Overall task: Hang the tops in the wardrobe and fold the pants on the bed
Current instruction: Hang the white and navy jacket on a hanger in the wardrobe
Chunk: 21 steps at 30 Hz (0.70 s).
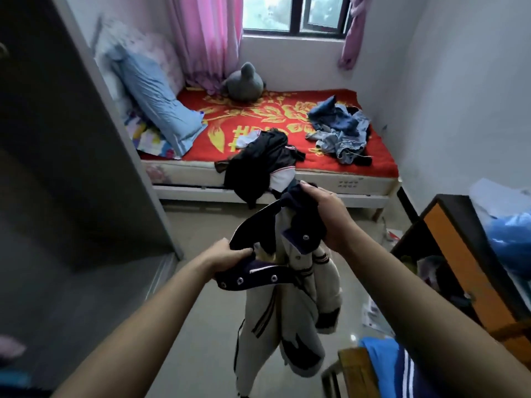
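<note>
Both hands hold a cream-and-navy jacket [290, 285] up over the floor: left hand [230, 255] fingers grip the snap-button edge, right hand [324, 216] fingers clutch the collar, likely spreading it for hanging. Wardrobe [57, 168] stands left; pants pile [340, 129] waits on the bed [287, 116].

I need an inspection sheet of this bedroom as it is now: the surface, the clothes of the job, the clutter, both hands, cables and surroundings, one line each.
surface: bed with red flowered blanket, partly covered by clothes.
job's things: white and navy jacket held up over the floor; dark clothes pile hanging over the bed's front edge; denim pile on its right side.
clutter: grey plush toy at the bed's far edge; blue pillow at its left end; papers on the floor.
grippers: left hand grips the jacket's navy snap-button edge; right hand grips navy fabric higher up.
cables: nothing seen.
surroundings: grey wardrobe at left; window with pink curtain; orange-fronted desk at right.
</note>
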Each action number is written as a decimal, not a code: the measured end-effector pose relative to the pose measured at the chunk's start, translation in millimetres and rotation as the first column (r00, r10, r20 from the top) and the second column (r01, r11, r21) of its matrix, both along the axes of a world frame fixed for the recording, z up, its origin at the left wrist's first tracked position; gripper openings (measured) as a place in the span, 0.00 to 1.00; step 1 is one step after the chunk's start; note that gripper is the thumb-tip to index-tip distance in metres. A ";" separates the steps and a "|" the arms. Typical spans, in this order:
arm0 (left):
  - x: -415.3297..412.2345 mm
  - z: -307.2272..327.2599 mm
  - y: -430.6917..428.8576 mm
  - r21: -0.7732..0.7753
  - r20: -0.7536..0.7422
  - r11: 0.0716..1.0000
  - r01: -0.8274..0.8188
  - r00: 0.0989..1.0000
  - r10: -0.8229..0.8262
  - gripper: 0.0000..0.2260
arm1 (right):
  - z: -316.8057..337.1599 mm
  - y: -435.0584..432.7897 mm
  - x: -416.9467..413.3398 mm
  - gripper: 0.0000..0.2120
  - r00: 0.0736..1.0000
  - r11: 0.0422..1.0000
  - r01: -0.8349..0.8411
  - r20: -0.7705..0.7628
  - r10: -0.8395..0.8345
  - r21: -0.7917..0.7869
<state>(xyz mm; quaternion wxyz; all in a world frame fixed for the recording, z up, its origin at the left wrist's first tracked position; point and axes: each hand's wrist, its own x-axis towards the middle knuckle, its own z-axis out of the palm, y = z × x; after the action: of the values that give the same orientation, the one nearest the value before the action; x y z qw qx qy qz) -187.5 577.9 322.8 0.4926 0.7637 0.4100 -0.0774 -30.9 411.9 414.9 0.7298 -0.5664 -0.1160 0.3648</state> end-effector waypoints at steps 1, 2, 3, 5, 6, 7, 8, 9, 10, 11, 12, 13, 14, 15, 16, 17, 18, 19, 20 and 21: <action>-1.1 -0.8 6.1 -0.010 0.036 1.000 -0.027 0.999 0.027 0.13 | 6.2 9.5 -0.4 0.09 0.999 0.999 -0.038 0.022 0.037 0.018; -1.8 -1.1 12.0 -0.036 0.085 0.996 -0.084 0.993 0.087 0.12 | 11.9 18.0 0.9 0.10 0.995 0.997 -0.072 0.071 0.071 0.009; -1.8 0.4 18.0 -0.088 0.144 0.983 -0.163 0.974 0.174 0.12 | 16.8 25.8 3.6 0.13 0.983 0.994 -0.102 0.152 0.107 -0.038; -1.2 8.8 32.5 -0.250 0.257 0.917 -0.311 0.891 0.373 0.13 | 20.9 41.8 13.5 0.19 0.884 0.964 -0.108 0.420 0.205 -0.244; -0.8 14.3 41.6 -0.334 0.297 0.870 -0.363 0.835 0.462 0.14 | 18.5 49.9 20.7 0.21 0.772 0.927 -0.053 0.574 0.274 -0.371; -1.3 18.9 52.0 -0.402 0.326 0.823 -0.401 0.778 0.538 0.14 | 13.2 58.2 28.9 0.22 0.619 0.873 0.050 0.701 0.354 -0.485; -2.0 22.0 63.2 -0.458 0.345 0.779 -0.428 0.722 0.600 0.14 | 6.3 65.7 36.8 0.20 0.462 0.811 0.167 0.771 0.437 -0.560; -3.0 23.8 74.6 -0.510 0.352 0.734 -0.447 0.670 0.653 0.14 | -1.7 72.6 44.3 0.16 0.345 0.761 0.262 0.794 0.501 -0.594; -4.3 24.0 86.3 -0.556 0.346 0.690 -0.464 0.625 0.700 0.14 | -10.1 79.2 51.4 0.13 0.273 0.727 0.322 0.795 0.542 -0.606; -6.0 23.3 97.1 -0.597 0.323 0.642 -0.481 0.588 0.741 0.13 | -18.3 86.6 58.5 0.11 0.235 0.707 0.356 0.791 0.566 -0.611; -7.4 21.3 107.4 -0.631 0.287 0.594 -0.500 0.561 0.777 0.13 | -25.7 95.1 65.6 0.10 0.217 0.700 0.376 0.792 0.571 -0.607; -8.0 18.9 117.2 -0.655 0.239 0.547 -0.521 0.544 0.804 0.14 | -32.1 105.6 73.1 0.09 0.207 0.705 0.389 0.802 0.561 -0.594; -8.2 16.0 126.1 -0.668 0.183 0.505 -0.546 0.538 0.823 0.15 | -37.0 117.5 79.4 0.09 0.213 0.717 0.390 0.814 0.540 -0.578; -7.8 12.5 135.0 -0.674 0.125 0.472 -0.569 0.541 0.831 0.15 | -41.0 131.1 85.2 0.10 0.235 0.736 0.376 0.826 0.513 -0.563; -6.3 9.3 143.6 -0.682 0.073 0.446 -0.580 0.553 0.830 0.16 | -44.4 145.8 89.9 0.11 0.256 0.757 0.350 0.833 0.490 -0.552; -3.6 6.8 151.8 -0.699 0.034 0.424 -0.576 0.565 0.824 0.16 | -48.0 161.1 94.3 0.12 0.252 0.774 0.315 0.835 0.489 -0.549; 1.1 6.2 159.0 -0.716 0.013 0.403 -0.570 0.566 0.824 0.16 | -51.4 175.5 99.3 0.14 0.206 0.788 0.272 0.833 0.513 -0.553; 7.2 5.9 167.2 -0.714 0.017 0.403 -0.573 0.561 0.828 0.15 | -55.0 190.5 105.6 0.16 0.121 0.795 0.225 0.825 0.552 -0.564; 15.2 5.7 179.3 -0.682 0.044 0.428 -0.593 0.551 0.833 0.14 | -58.3 207.0 113.4 0.19 0.012 0.786 0.186 0.802 0.598 -0.589; 21.8 8.5 188.9 -0.607 0.080 0.477 -0.636 0.549 0.832 0.12 | -60.5 218.0 119.0 0.20 -0.090 0.768 0.169 0.766 0.636 -0.618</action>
<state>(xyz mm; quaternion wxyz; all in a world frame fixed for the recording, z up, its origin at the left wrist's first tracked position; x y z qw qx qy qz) -165.7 766.8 331.3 0.7255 0.3455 0.5662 0.1837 88.1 629.8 354.4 0.1352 -0.7910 -0.5967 -0.0086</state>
